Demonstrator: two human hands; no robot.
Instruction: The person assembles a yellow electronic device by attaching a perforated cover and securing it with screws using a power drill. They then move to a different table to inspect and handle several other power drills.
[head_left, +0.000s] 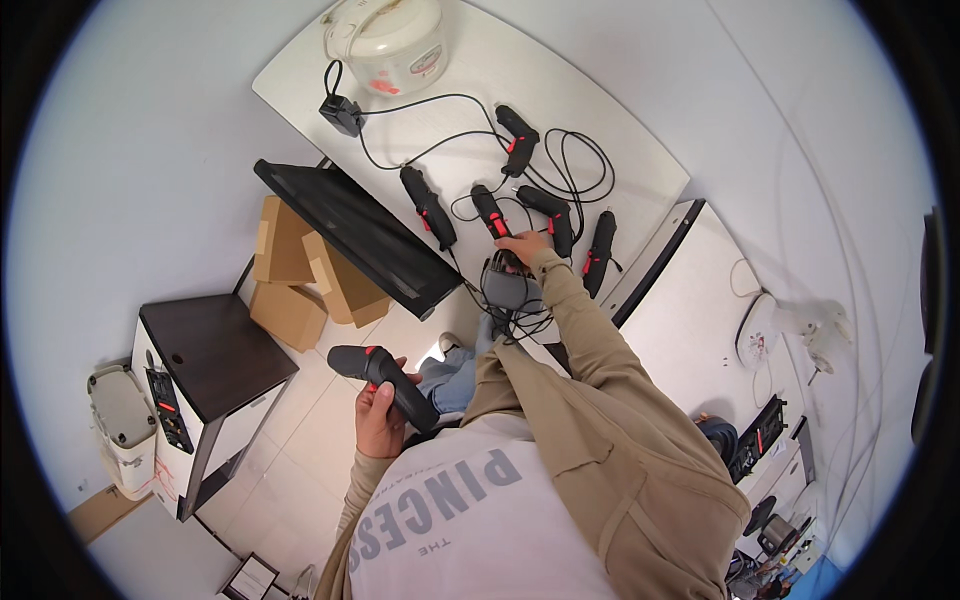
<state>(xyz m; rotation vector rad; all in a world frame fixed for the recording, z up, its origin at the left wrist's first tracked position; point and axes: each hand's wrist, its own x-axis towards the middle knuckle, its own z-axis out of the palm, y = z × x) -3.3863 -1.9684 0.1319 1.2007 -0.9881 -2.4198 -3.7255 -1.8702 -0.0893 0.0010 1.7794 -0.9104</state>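
In my left hand (379, 420) is a black power screwdriver (398, 388) with red parts, held near my body with the fingers wrapped around it. My right hand (527, 247) reaches to the near edge of the white table, its fingers closed over the lower part of another black and red screwdriver (488, 208). Several similar tools lie around it: a straight screwdriver (428, 208) to the left, a bent one (519, 140) farther back, a second bent one (552, 216) and a straight one (600, 250) to the right. Just below my right hand sits a grey container (510, 288) with tangled black cables.
A white rice cooker (395, 45) and a black power adapter (341, 114) stand on the white table (590, 110). A black monitor (360, 235) rises at its left, with cardboard boxes (290, 260) behind. A dark-topped cabinet (215, 345) is at far left; a white desk (690, 300) adjoins at right.
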